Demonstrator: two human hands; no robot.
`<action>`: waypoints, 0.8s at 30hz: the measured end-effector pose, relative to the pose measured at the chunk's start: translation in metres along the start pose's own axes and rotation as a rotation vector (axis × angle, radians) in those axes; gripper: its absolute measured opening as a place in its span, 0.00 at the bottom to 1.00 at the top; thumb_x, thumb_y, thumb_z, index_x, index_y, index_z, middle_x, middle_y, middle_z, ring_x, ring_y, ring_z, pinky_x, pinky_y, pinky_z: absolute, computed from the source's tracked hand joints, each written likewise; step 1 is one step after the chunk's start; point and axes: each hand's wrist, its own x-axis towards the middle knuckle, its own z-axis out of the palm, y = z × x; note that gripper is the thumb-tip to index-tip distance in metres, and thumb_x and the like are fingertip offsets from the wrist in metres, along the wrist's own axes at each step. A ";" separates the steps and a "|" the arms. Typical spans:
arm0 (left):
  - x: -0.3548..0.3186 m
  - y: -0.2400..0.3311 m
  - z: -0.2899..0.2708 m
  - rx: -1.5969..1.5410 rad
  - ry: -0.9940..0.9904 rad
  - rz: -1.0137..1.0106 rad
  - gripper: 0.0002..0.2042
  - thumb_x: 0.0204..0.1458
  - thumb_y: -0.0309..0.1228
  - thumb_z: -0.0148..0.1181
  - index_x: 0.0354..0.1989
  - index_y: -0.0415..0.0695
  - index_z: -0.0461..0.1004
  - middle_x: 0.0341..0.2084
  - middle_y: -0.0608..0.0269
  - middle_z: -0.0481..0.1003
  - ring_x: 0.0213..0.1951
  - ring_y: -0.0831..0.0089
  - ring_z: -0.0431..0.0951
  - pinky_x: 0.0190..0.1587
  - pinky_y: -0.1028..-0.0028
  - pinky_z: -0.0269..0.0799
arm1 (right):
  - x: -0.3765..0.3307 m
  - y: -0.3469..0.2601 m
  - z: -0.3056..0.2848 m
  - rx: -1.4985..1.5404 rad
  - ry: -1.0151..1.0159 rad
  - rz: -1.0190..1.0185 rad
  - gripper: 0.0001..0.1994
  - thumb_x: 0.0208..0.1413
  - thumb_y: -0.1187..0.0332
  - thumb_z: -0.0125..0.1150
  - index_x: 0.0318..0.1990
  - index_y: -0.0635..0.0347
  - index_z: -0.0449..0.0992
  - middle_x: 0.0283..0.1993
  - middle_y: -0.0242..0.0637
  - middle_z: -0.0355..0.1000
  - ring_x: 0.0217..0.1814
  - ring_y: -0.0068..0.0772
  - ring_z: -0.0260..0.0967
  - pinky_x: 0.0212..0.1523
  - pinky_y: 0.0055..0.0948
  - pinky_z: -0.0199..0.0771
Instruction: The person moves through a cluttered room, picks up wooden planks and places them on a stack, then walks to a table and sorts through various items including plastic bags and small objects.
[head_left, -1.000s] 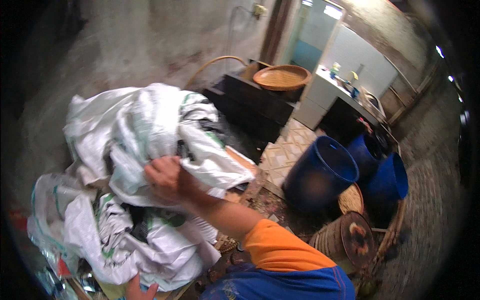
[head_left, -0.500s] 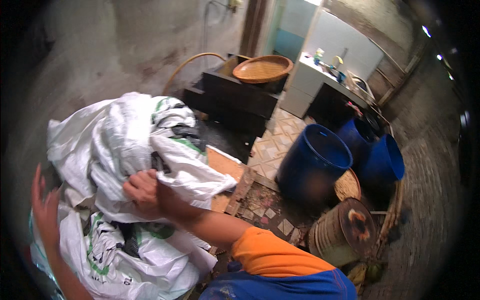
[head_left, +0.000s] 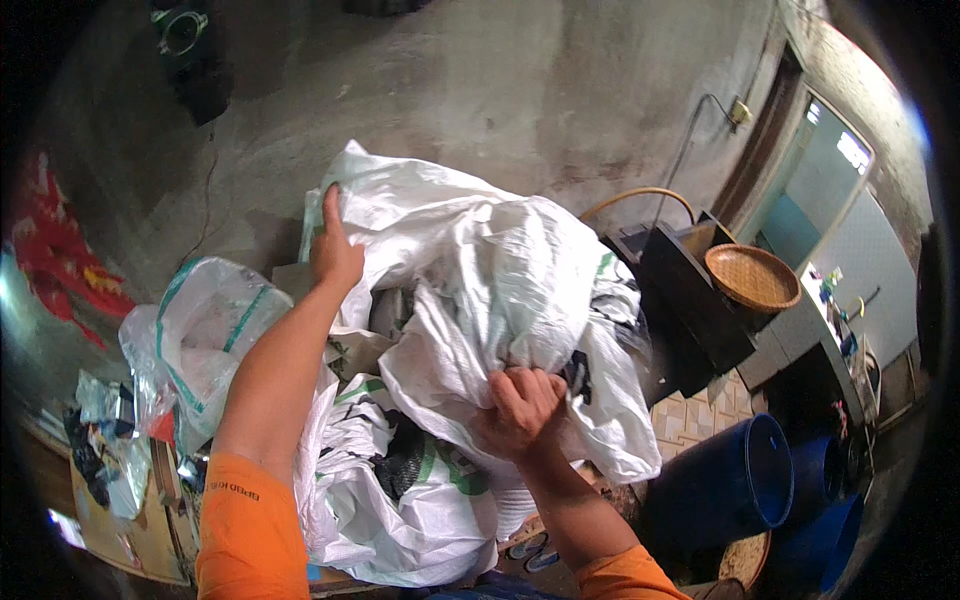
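A large white woven sack (head_left: 530, 270) with green and black print sits crumpled in front of me, its top bunched in loose folds. My right hand (head_left: 525, 405) is closed on the fabric near its lower front. Farther left, my left hand (head_left: 338, 250) grips the sack's edge, one digit pointing up along the cloth; the other fingers are partly hidden. Below and nearer to me lies a second white printed sack (head_left: 400, 510), with dark mesh-like material (head_left: 400, 460) showing in its opening.
At left, a clear plastic bag with green stripes (head_left: 225, 330) stands beside assorted plastic bags (head_left: 110, 430). Blue barrels (head_left: 715, 480) stand at lower right. A round woven tray (head_left: 752, 277) rests on dark boxes (head_left: 690, 310) near the grey wall (head_left: 480, 90).
The view has swung left. My left hand, earlier spread apart from the sack, now holds its edge, which is pulled up and left. My right hand keeps its grip.
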 end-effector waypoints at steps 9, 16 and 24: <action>0.071 -0.062 -0.057 -0.014 0.308 0.012 0.23 0.48 0.24 0.59 0.55 0.46 0.65 0.43 0.43 0.76 0.47 0.45 0.76 0.49 0.56 0.70 | -0.003 0.005 0.010 -0.025 0.074 -0.021 0.12 0.31 0.75 0.54 0.30 0.58 0.73 0.26 0.37 0.66 0.28 0.40 0.64 0.34 0.37 0.56; 0.068 -0.090 -0.130 -0.049 0.484 -0.162 0.25 0.46 0.30 0.64 0.55 0.40 0.68 0.45 0.43 0.76 0.50 0.47 0.75 0.51 0.58 0.70 | -0.005 0.008 0.012 -0.097 0.093 -0.026 0.09 0.37 0.74 0.55 0.31 0.59 0.73 0.26 0.37 0.68 0.30 0.42 0.66 0.35 0.38 0.57; 0.070 -0.209 -0.203 -0.562 0.724 -0.115 0.24 0.47 0.34 0.67 0.49 0.32 0.72 0.46 0.45 0.76 0.47 0.56 0.77 0.48 0.64 0.70 | -0.005 -0.002 0.016 -0.136 0.073 -0.044 0.08 0.45 0.68 0.58 0.33 0.61 0.73 0.29 0.45 0.69 0.33 0.48 0.68 0.37 0.41 0.59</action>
